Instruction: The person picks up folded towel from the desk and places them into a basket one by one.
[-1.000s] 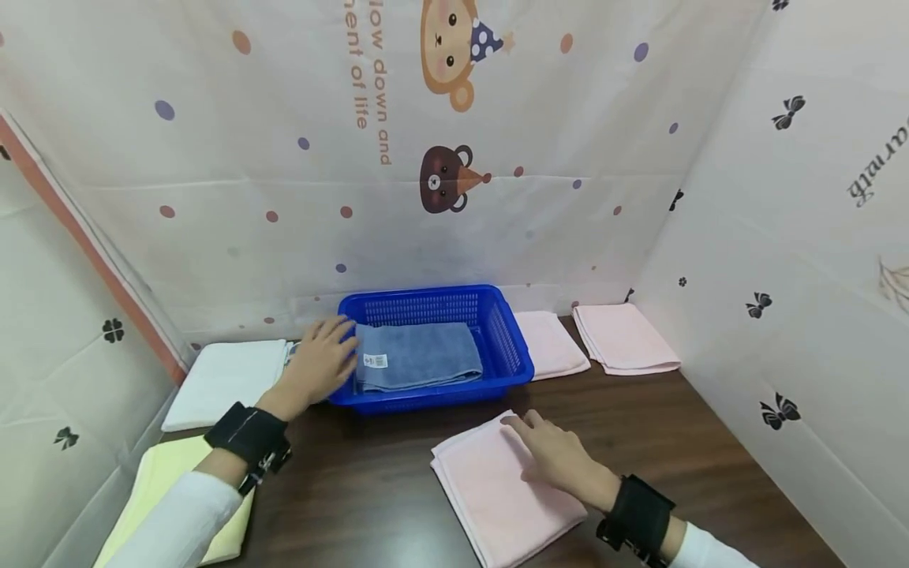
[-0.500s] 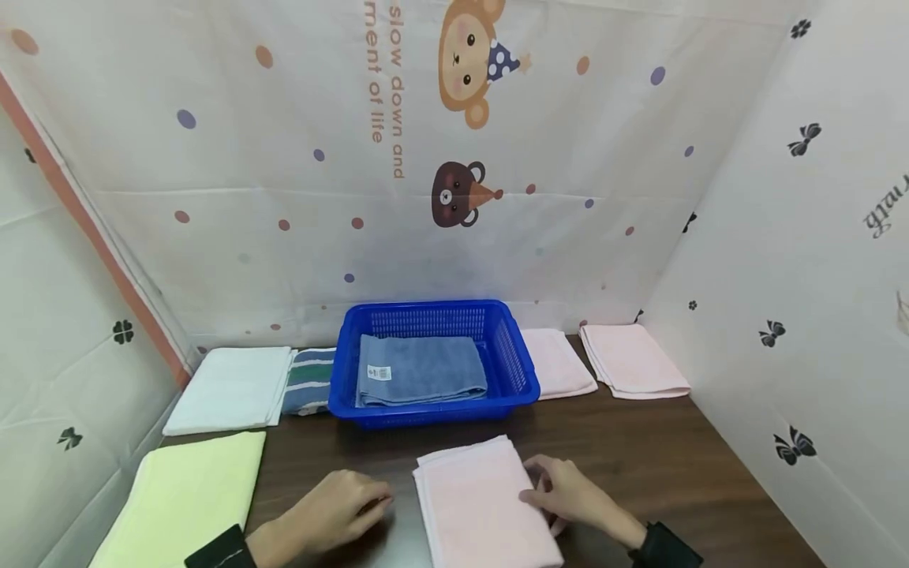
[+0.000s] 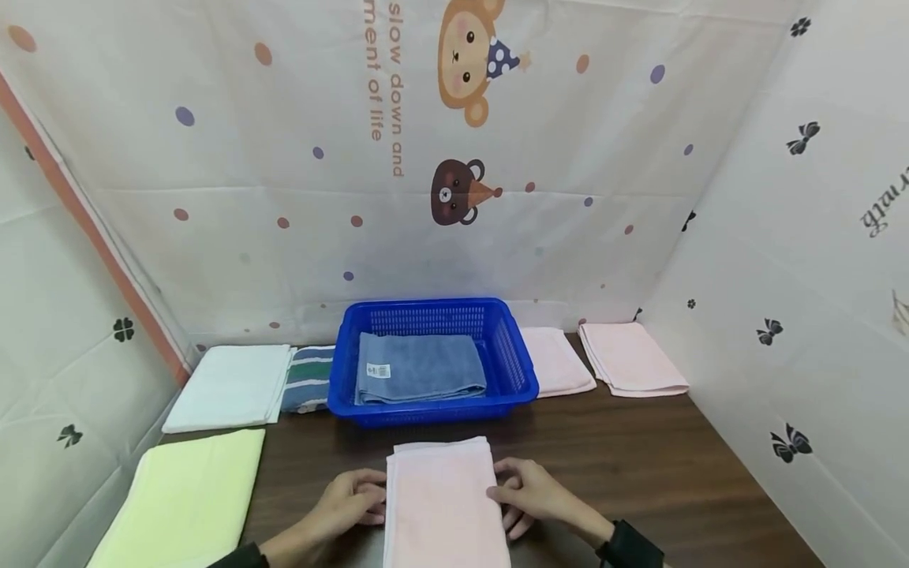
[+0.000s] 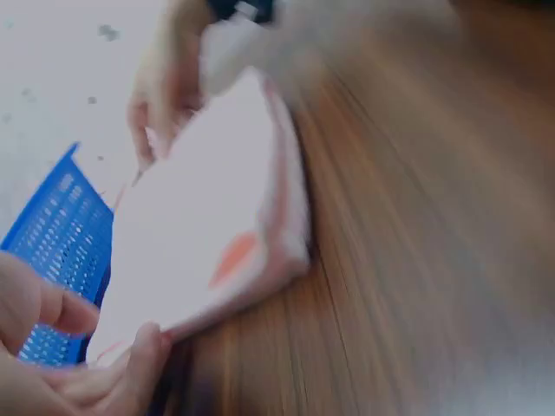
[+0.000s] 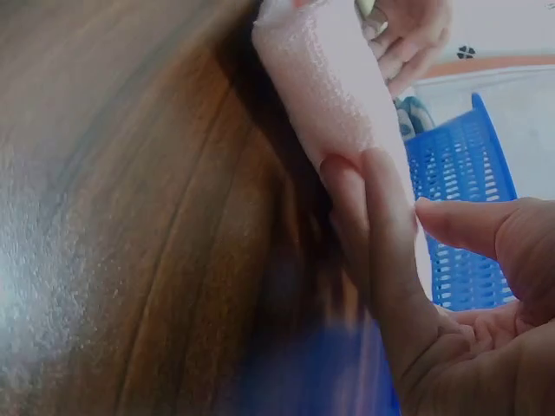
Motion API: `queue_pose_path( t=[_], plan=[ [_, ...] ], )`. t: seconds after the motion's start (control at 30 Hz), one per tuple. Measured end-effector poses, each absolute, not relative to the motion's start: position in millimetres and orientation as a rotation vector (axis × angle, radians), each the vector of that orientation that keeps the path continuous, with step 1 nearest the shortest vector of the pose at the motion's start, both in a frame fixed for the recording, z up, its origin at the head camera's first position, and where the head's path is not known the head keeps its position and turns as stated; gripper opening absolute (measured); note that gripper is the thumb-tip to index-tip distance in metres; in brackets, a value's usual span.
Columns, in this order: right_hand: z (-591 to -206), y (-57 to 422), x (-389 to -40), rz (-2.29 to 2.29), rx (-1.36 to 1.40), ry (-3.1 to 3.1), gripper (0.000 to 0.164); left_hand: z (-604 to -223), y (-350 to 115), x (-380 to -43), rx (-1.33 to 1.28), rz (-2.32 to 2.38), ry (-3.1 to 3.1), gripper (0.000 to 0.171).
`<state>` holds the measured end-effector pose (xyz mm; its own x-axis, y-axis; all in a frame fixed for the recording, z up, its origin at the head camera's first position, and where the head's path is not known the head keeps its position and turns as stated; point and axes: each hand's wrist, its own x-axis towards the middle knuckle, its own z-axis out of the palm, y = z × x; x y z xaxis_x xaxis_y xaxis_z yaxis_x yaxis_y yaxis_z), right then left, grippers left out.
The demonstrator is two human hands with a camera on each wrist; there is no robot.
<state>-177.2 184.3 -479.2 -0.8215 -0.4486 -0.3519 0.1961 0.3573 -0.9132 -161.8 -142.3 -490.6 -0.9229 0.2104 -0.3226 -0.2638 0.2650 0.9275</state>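
A folded pink towel (image 3: 446,505) lies at the front middle of the dark wooden table, its near end cut off by the head view's lower edge. My left hand (image 3: 348,501) is at its left edge; in the left wrist view the fingertips (image 4: 149,342) take the towel's edge, with the thumb above. At the opposite edge my right hand (image 3: 529,493) pinches the towel, thumb on top and fingers against its side in the right wrist view. Behind the towel stands a blue plastic basket (image 3: 521,371) holding a folded blue towel (image 3: 426,367) with a white label.
Left of the basket are a striped towel (image 3: 310,379) and a folded white towel (image 3: 227,386). A yellow towel (image 3: 185,497) lies at the front left. Two more pink towels, one (image 3: 557,363) beside the basket and another (image 3: 632,359) farther right, sit near the wall.
My left hand has come down from the basket's left side to the pink towel's left edge. The towel has shifted left and turned straighter, with my right hand now gripping its right edge.
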Motion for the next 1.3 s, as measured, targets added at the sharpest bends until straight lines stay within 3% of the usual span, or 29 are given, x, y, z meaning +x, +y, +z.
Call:
queue_pose_path(
  t=[0.13,0.3,0.43,0.6,0.87,1.3],
  plan=[
    [-478.6,189.6,-173.6,-1.531,-0.170,2.034,0.055,-488.0,-137.4,-172.1,-0.287,1.732,1.952,0.039],
    [-483.0,188.9,-171.1,-1.611,-0.148,1.962,0.056,-485.2,-142.0,-175.7,-0.241,1.778,1.821,0.018],
    [-483.4,186.5,-173.8,-1.626,-0.154,1.935,0.058,-485.0,-142.1,-177.4,-0.270,1.810,1.784,0.014],
    [-483.7,186.5,-172.5,-1.634,-0.164,1.936,0.059,-486.2,-133.2,-176.9,-0.213,1.775,1.834,0.017],
    [-483.5,187.8,-169.8,-1.597,-0.155,1.963,0.041,-480.2,-120.1,-171.7,-0.147,1.601,1.984,0.047],
    [-482.8,180.2,-176.1,-1.565,-0.119,1.988,0.035,-492.4,-128.9,-162.2,-0.021,1.626,1.863,0.039]
  ],
)
